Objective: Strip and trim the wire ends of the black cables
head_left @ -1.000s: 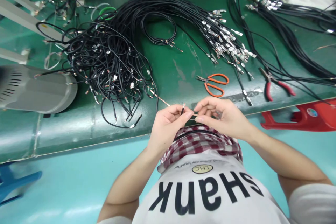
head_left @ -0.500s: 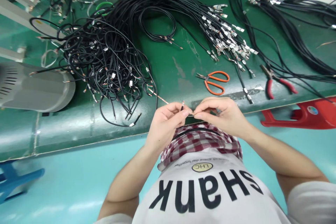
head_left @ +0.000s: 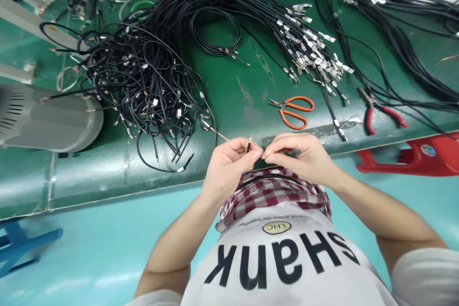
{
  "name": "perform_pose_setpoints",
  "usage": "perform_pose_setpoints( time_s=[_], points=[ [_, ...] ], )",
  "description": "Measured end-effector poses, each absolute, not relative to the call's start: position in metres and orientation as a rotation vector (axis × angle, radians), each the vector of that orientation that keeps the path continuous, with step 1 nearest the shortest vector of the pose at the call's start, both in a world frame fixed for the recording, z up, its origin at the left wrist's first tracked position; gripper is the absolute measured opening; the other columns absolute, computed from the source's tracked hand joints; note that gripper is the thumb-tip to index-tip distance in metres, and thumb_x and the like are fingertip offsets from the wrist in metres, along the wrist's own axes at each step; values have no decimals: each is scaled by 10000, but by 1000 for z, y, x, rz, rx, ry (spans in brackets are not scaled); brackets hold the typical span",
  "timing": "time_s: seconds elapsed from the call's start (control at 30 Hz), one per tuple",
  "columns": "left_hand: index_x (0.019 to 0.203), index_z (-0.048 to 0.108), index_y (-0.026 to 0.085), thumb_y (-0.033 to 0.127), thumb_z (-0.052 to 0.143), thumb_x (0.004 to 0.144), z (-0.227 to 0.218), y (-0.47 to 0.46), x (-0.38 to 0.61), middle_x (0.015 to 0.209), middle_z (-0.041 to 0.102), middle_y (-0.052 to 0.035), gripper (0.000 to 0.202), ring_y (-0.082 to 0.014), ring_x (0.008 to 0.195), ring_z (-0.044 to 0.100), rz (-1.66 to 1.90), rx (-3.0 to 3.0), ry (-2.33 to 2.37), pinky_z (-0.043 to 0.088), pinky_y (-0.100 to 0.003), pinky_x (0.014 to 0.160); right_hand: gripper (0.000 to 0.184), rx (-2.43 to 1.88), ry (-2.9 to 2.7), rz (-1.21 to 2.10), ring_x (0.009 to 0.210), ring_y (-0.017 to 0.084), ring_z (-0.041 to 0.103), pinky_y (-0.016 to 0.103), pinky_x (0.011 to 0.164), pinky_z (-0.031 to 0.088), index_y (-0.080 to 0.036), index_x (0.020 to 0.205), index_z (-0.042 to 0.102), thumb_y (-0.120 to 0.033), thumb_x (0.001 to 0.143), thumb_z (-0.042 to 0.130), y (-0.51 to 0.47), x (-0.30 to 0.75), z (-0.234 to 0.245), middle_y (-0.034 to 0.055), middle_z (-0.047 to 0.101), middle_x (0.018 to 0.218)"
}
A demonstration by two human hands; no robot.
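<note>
Well, just off the front edge of the green workbench (head_left: 107, 186), the left hand (head_left: 229, 167) pinches a short black cable (head_left: 248, 146) between thumb and fingers, stripped tip up, while the right hand (head_left: 301, 158) grips a thin copper-coloured strand (head_left: 263, 155) beside it. Orange-handled scissors (head_left: 292, 112) lie on the bench. Below its edge, a white shirt (head_left: 279, 258) reads "Shank" upside down, with an oval "LHC" badge (head_left: 276, 228).

A green workbench (head_left: 233, 105) holds black cables (head_left: 150, 81), orange scissors (head_left: 291, 112) and red pliers (head_left: 370, 117).
</note>
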State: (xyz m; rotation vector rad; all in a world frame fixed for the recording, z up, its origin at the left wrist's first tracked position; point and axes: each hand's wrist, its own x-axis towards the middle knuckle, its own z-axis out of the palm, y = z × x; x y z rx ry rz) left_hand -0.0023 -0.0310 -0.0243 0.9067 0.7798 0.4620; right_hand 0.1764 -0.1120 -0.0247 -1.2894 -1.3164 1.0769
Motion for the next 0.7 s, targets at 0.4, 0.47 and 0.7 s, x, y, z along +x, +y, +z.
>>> perform_pose_setpoints(
  time_s=[0.4, 0.47, 0.7],
  points=[
    [934, 727, 191, 188, 770, 811, -20, -49, -7, 847, 653, -26, 130, -82, 715, 569, 848, 1119, 900, 461, -190, 645, 74, -1292, -1305, 995, 757, 107, 621, 242, 687, 469, -178, 899, 746, -233, 913, 697, -113, 176, -23, 20, 714, 876],
    [947, 737, 193, 186, 757, 821, -17, -54, -9, 883, 676, -39, 128, -102, 750, 601, 899, 1237, 934, 488, -203, 666, 73, -1298, -1312, 971, 753, 105, 618, 240, 684, 467, -178, 889, 742, -220, 917, 689, -114, 176, -23, 17, 710, 864],
    [991, 751, 206, 174, 729, 851, -15, -58, -9, 942, 699, -34, 145, -103, 793, 635, 826, 1388, 949, 512, -204, 729, 79, -1307, -1323, 934, 778, 121, 635, 255, 730, 493, -180, 901, 741, -229, 923, 682, -114, 174, -23, 24, 712, 872]
  ],
)
